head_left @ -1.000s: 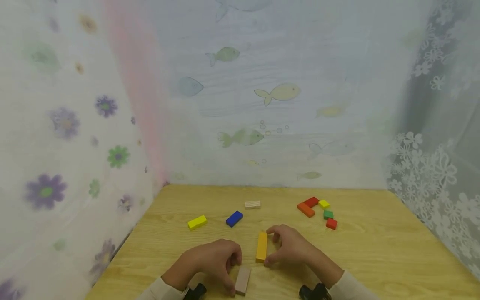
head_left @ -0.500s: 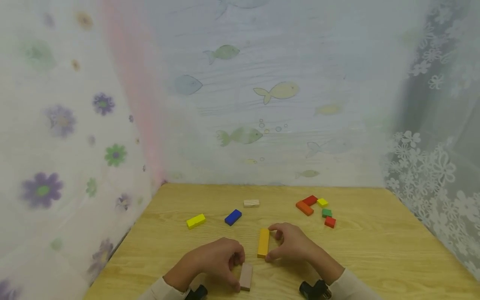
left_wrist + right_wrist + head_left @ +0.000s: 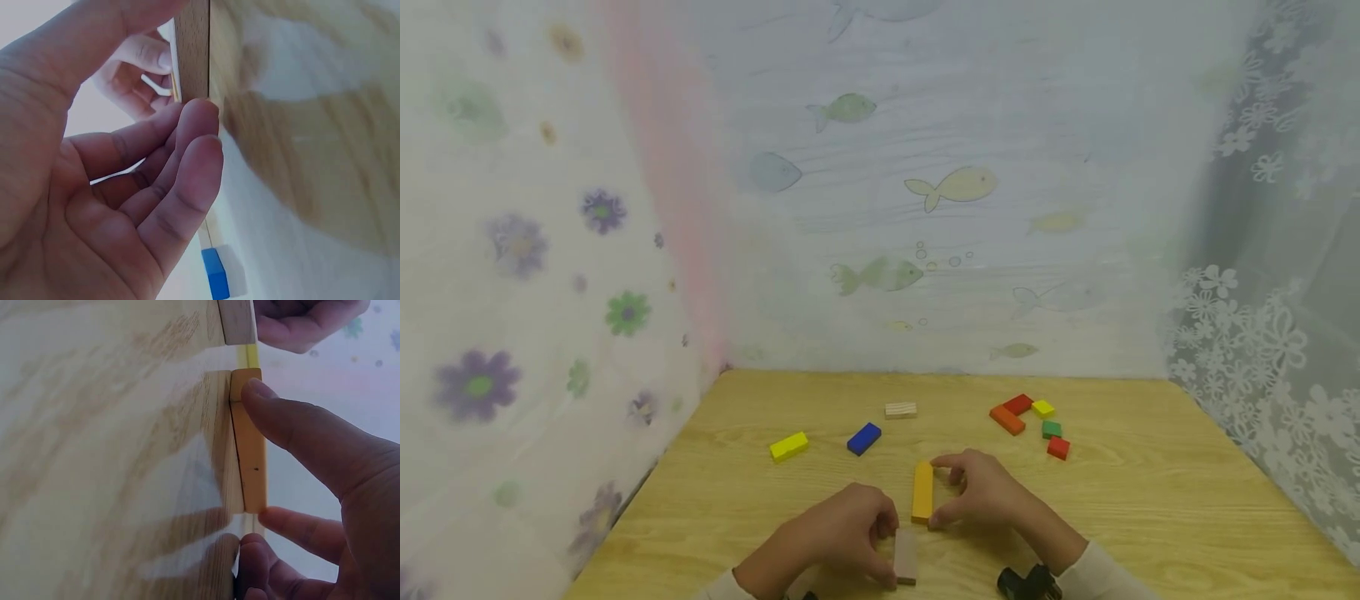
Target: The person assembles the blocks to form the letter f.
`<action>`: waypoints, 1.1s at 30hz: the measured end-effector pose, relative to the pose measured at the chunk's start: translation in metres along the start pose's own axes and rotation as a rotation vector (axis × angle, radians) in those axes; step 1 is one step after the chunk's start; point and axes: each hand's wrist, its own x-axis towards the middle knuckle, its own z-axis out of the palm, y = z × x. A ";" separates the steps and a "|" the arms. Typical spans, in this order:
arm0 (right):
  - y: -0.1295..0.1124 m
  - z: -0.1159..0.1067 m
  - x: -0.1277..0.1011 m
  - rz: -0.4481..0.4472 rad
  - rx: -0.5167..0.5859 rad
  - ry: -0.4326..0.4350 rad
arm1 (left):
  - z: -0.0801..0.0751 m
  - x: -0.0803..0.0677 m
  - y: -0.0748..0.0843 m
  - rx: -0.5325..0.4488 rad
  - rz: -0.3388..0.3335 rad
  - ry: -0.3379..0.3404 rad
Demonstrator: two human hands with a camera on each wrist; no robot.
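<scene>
In the head view my left hand (image 3: 853, 529) holds a plain wooden block (image 3: 905, 557) lengthwise, thumb at its near end and fingertips at its far end. The left wrist view shows the block's long side (image 3: 191, 50) above the fingertips. My right hand (image 3: 988, 490) spans an orange block (image 3: 922, 493) on its right side, thumb at the near end and index finger at the far end. In the right wrist view the thumb touches the orange block (image 3: 251, 447). A small gap separates it from the wooden block (image 3: 239, 320). Both blocks lie on the table.
Beyond the hands on the wooden table (image 3: 737, 517) are a yellow block (image 3: 788, 447), a blue block (image 3: 864, 439) and a pale wooden block (image 3: 901, 410). At back right lie an orange-red block (image 3: 1007, 419), a red one (image 3: 1018, 404) and small yellow, green (image 3: 1052, 429) and red cubes.
The left hand has moved right with the plain wooden block, bringing it close to the orange block's near end. That block has turned straighter. The right hand stays nearly in place.
</scene>
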 end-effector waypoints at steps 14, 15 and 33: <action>-0.003 -0.002 -0.002 0.002 -0.034 -0.030 | 0.005 0.003 0.008 -0.044 -0.041 0.016; -0.004 -0.002 -0.002 0.004 -0.034 -0.033 | 0.005 0.003 0.009 -0.048 -0.043 0.017; -0.003 -0.004 -0.002 0.000 0.035 -0.050 | 0.006 0.002 0.010 -0.038 -0.064 0.041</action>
